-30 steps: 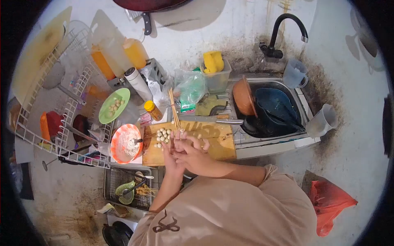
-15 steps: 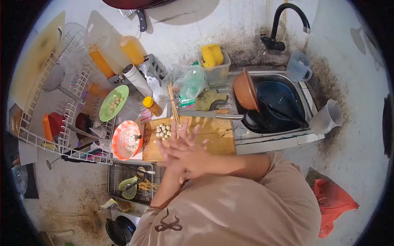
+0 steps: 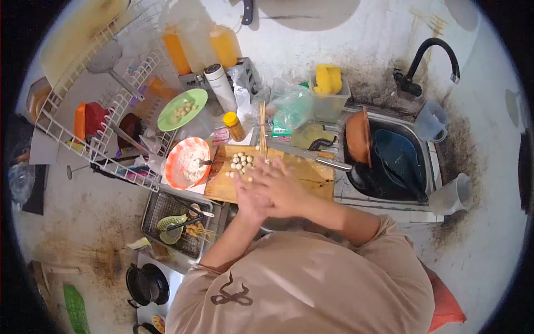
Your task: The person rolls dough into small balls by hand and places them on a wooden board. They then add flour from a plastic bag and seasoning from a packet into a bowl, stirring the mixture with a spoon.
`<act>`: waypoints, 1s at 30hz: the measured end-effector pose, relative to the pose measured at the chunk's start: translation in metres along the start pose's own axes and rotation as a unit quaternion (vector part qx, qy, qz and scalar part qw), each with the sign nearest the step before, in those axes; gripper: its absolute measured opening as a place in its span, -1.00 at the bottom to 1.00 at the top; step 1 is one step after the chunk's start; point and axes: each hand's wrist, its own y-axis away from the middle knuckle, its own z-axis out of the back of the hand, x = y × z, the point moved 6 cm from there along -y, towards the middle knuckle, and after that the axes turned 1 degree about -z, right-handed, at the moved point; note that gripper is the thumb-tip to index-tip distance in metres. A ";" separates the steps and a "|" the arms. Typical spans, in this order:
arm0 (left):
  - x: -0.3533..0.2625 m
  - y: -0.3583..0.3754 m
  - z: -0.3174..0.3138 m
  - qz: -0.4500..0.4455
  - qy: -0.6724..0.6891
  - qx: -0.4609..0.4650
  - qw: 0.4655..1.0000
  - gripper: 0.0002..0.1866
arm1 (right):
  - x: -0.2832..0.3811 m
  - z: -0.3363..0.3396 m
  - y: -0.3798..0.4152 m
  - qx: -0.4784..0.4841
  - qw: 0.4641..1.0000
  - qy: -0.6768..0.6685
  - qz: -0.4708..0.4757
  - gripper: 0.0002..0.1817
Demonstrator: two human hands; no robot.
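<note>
My left hand (image 3: 251,201) and my right hand (image 3: 282,190) are pressed palm to palm over the front of a wooden cutting board (image 3: 311,177). The right hand lies across the left, and the fingers of both are stretched out, slightly blurred. Whether something sits between the palms is hidden. Just beyond my fingers, small pale round balls (image 3: 241,161) are grouped on the board. A bundle of thin wooden skewers (image 3: 262,125) lies at its back edge. To the left stands a red-and-white bowl (image 3: 174,167) holding white powder and a dark-handled utensil.
A green plate (image 3: 167,118) with several more balls sits behind the bowl. A knife (image 3: 334,163) lies near the sink (image 3: 429,167), which holds a brown bowl (image 3: 356,138). A yellow-capped jar (image 3: 234,127) and a wire basket (image 3: 153,222) are left of me.
My view has shifted, so the scene sits farther right and, at the back, lower. My hands were crossed with spread fingers; now they lie more aligned, palm against palm.
</note>
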 end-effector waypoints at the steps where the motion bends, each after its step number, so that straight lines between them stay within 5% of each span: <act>1: 0.001 0.000 0.008 -0.041 -0.060 0.100 0.992 -0.32 | -0.006 0.002 -0.001 -0.002 0.999 0.007 -0.040 -0.22; 5: 0.007 -0.014 0.029 -0.054 -0.278 -0.003 0.959 -0.32 | 0.012 0.006 -0.021 0.093 0.991 0.007 -0.095 -0.36; 8: -0.004 -0.012 0.037 -0.013 -0.293 0.007 0.956 -0.25 | -0.013 -0.029 -0.016 -0.020 0.991 -0.120 -0.053 -0.35; 11: -0.015 -0.008 0.025 -0.059 -0.207 -0.042 0.976 -0.20 | -0.037 -0.018 0.000 -0.121 0.928 -0.331 -0.124 -0.37; 14: -0.021 -0.011 0.036 -0.054 -0.218 -0.066 0.972 -0.20 | -0.042 -0.012 0.010 -0.130 0.902 -0.375 -0.168 -0.50; 18: -0.018 -0.009 0.039 -0.049 -0.211 -0.065 0.974 -0.21 | -0.033 -0.008 0.017 -0.072 0.969 -0.212 -0.104 -0.59; 30: -0.040 0.002 0.044 -0.059 -0.218 -0.071 0.972 -0.26 | -0.002 -0.034 0.006 -0.075 0.996 -0.042 -0.034 -0.73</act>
